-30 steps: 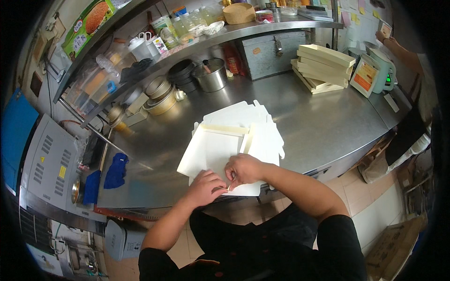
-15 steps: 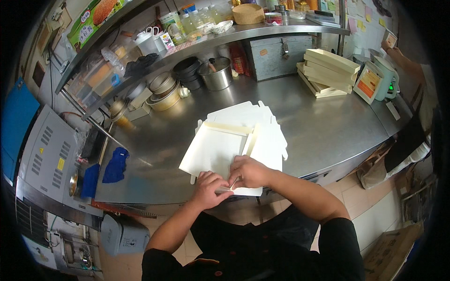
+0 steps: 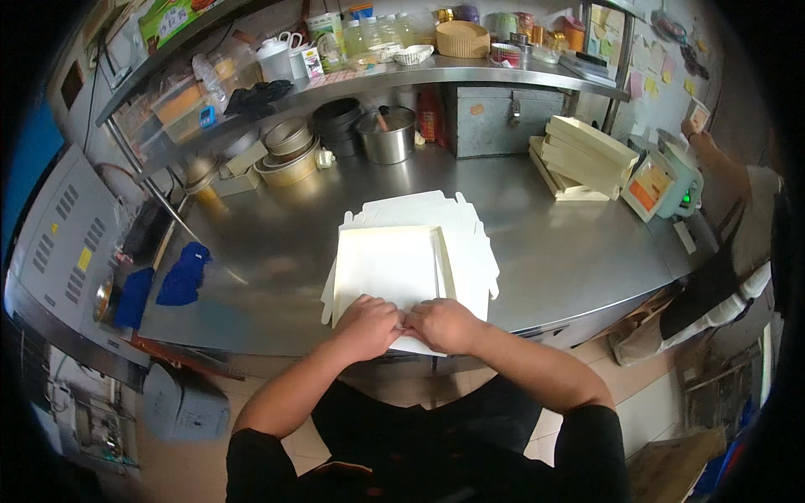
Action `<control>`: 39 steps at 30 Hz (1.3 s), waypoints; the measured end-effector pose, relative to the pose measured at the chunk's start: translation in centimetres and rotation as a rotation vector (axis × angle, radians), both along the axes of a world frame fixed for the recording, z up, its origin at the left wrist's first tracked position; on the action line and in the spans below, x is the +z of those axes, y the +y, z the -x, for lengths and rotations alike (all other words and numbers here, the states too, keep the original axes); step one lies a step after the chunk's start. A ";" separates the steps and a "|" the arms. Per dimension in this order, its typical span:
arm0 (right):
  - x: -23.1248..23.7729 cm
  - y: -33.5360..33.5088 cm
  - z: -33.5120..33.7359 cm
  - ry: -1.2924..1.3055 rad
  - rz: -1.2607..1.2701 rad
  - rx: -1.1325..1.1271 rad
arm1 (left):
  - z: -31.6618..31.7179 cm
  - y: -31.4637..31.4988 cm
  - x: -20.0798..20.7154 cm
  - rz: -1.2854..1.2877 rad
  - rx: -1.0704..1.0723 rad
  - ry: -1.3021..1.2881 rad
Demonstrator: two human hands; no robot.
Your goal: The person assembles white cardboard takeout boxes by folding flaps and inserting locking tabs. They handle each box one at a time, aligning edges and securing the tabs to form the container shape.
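Note:
A partly folded cream cardboard box lies in front of me, its far, left and right walls standing up. Under it is a stack of flat white cardboard blanks with notched edges. My left hand grips the box's near edge, its fingers curled over the wall. Right beside it, my right hand is closed on the same near edge, with the fingertips of both hands almost meeting. The hands hide most of the near wall and the folds under the fingers.
Several folded cardboard boxes are piled at the back right, beside a pale green scale. Pots and a metal chest stand along the back under a loaded shelf. A blue cloth lies left. A co-worker stands at the far right.
The box has turned to lie squarer to me. My hands have come level side by side, pressing the near edge where they were pinching a fold. The whole view has shifted slightly.

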State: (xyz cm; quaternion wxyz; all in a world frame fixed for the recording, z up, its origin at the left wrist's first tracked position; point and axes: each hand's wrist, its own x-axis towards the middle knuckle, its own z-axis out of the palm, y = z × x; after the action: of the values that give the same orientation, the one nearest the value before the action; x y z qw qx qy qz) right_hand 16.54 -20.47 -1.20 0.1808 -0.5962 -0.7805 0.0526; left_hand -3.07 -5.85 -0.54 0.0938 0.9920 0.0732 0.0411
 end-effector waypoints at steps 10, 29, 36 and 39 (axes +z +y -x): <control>1.0 -2.4 -4.4 0.055 0.041 0.150 | 1.6 -1.2 -0.3 0.132 -0.011 -0.260; 1.1 -3.3 -0.2 0.441 -0.091 0.036 | 2.9 -5.3 -5.7 0.506 0.013 -1.048; 0.7 -2.9 0.2 0.572 -0.178 0.011 | 3.4 -4.2 -1.5 0.551 0.038 -0.709; 1.3 -2.8 -0.3 0.541 -0.143 0.032 | 3.3 -2.3 1.0 0.647 -0.004 -0.438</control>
State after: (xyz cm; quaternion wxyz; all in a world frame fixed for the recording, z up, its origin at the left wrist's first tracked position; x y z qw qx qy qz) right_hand 16.88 -23.24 0.07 0.4233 -0.5338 -0.7149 0.1577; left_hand -6.38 -8.14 0.47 0.4154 0.8791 0.0585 0.2263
